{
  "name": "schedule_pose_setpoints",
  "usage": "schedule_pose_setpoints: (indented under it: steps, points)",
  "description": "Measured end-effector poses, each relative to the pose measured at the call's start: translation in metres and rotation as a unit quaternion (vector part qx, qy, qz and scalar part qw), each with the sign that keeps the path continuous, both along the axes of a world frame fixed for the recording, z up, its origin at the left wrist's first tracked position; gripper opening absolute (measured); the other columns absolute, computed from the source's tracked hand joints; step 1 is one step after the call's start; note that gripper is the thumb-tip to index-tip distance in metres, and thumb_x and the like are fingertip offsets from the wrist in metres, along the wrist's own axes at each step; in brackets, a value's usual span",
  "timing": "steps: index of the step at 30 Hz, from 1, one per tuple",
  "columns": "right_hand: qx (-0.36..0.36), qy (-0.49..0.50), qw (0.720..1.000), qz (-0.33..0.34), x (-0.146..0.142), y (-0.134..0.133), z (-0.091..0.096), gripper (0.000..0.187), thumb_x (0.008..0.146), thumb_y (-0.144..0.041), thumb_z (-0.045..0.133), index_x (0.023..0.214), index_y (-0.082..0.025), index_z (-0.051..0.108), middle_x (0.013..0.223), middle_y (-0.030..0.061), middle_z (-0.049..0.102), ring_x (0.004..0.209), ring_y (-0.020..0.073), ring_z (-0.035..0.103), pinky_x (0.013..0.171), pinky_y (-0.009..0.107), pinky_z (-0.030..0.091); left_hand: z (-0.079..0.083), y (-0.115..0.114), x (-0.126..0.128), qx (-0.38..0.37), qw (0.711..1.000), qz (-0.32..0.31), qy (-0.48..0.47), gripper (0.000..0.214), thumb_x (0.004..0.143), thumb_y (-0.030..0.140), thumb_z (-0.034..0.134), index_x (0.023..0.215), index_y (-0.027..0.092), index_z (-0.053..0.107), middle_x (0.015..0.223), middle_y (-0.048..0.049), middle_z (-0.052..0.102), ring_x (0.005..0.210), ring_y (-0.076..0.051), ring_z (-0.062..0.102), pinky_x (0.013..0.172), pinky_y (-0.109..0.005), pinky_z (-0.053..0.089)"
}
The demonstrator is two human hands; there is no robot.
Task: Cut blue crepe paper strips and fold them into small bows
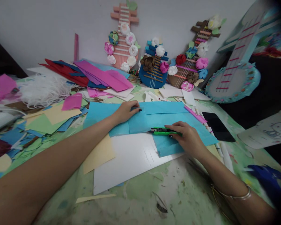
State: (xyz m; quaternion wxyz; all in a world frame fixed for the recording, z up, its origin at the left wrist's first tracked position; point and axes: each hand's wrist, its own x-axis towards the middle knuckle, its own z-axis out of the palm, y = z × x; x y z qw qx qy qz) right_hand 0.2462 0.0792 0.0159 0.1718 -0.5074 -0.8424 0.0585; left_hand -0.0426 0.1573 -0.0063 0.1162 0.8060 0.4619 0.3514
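Note:
A sheet of bright blue paper (110, 115) lies over a white board (121, 165), with several cuts and loose flaps in it. My left hand (127, 111) rests on the upper part of the sheet, palm down, thumb apart from the fingers, and holds nothing. In my right hand (186, 136) is a green and black utility knife (162, 130), gripped between thumb and fingers. Its tip points left, near a cut edge of the paper. A narrower blue piece (165, 148) hangs down over the board below the knife.
Cream paper (99, 153) lies beside the board. Coloured scraps (39, 125) and white string (45, 92) crowd the left. Decorated paper lutes (153, 70) lean against the wall. A black phone (218, 126) and a white cup (267, 129) are on the right.

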Motion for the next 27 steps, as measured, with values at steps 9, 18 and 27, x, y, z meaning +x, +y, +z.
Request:
schedule_pose_setpoints:
  steps: [9,18,27]
  points:
    - [0.026,-0.014,1.000,0.004,0.002,0.001,-0.001,0.040,0.081,-0.006,0.058,0.114,-0.026,0.070,0.103,0.0083,0.067,0.095,0.0261,0.061,0.079,0.040,0.048,-0.001,0.001,0.001,0.002,0.999,0.019,0.045,0.007,0.084,0.024,0.054,0.082,0.017,0.056,0.081,-0.0038,0.066,0.074,-0.019,0.059,0.068,-0.028,0.041]
    - [0.017,-0.016,1.000,0.020,0.005,0.003,-0.001,0.041,0.080,-0.006,0.058,0.114,-0.025,0.070,0.104,0.0087,0.067,0.094,0.0256,0.062,0.080,0.039,0.049,0.002,-0.001,0.004,-0.006,0.996,0.015,0.088,0.008,0.085,0.025,0.053,0.083,0.017,0.055,0.085,-0.0065,0.066,0.080,-0.021,0.060,0.071,-0.030,0.041]
    - [0.031,-0.027,0.999,0.013,0.018,0.000,0.002,0.040,0.080,-0.009,0.054,0.112,-0.025,0.071,0.102,0.0079,0.068,0.091,0.0238,0.064,0.076,0.037,0.051,0.000,0.000,0.004,-0.010,0.995,0.017,0.098,0.008,0.086,0.025,0.052,0.082,0.018,0.053,0.086,-0.0072,0.065,0.081,-0.022,0.059,0.072,-0.031,0.042]
